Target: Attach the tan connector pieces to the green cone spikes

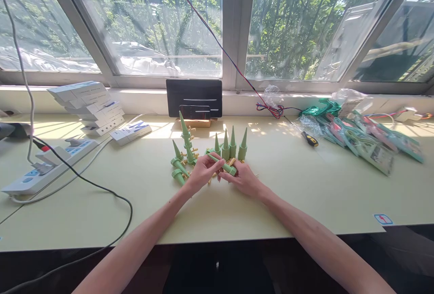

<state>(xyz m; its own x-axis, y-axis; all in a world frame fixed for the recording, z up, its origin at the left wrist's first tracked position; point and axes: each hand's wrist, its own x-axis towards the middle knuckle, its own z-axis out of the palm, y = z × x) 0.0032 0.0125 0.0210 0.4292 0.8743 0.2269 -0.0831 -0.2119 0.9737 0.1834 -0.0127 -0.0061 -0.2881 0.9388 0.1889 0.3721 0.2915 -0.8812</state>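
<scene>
Holding a green spike [228, 168] in both hands just above a pale table [251, 219]. Pointing its narrow tip toward ten o'clock and its thick, collared end toward four, with its long axis slanting between the two. Clamping the slim part with the thumb and fingers of the left hand [202, 172], thumb laid across it from the near side. Bracing the collared end with the right hand [247, 178], thumb beneath and fingers along the far side, close by a small yellow piece [232, 162].

Seen from the held spike: standing upright between twelve and two o'clock, a row of four green spikes [233, 142]; scattered from nine to eleven, more green spikes [176, 150], some tilted, with yellow fittings among them. Propped at eleven, beyond the spikes, a dark tablet [193, 92]. Stacked at ten, white boxes [98, 111]; lying at nine, a power strip [81, 150]. Resting between two and three, a screwdriver [309, 139]; heaped at three, bagged parcels [368, 147].
</scene>
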